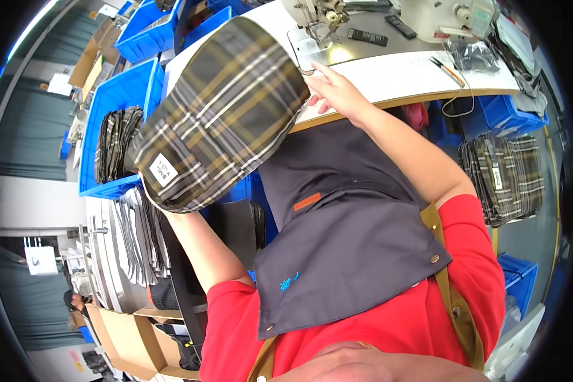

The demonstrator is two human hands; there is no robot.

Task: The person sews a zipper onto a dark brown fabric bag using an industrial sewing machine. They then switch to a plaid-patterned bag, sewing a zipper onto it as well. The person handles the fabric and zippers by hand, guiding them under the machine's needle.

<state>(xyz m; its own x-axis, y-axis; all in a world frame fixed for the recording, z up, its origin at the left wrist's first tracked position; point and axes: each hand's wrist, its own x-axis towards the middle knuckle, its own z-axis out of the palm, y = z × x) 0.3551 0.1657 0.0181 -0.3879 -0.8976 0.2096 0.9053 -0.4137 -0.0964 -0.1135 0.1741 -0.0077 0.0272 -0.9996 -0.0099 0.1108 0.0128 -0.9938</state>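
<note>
A large plaid fabric piece [219, 111] in olive, grey and white, with a white label, fills the upper left middle, tilted upward. My left hand [162, 204] holds it from below at the lower left, mostly hidden behind it. My right hand [331, 92] is open beside the piece's right edge, fingers apart, near the front of the white sewing table [401, 79]; I cannot tell if a fingertip touches the fabric. A sewing machine [312, 32] stands just beyond that hand.
Blue bins [92, 149] with stacked plaid pieces [114, 143] stand left. Grey sheets [137, 235] hang below them. Scissors [445, 70], a second machine [455, 22] and dark strips [369, 37] lie toward the back. Another plaid stack [503, 178] sits right. A person [76, 302] is at far lower left.
</note>
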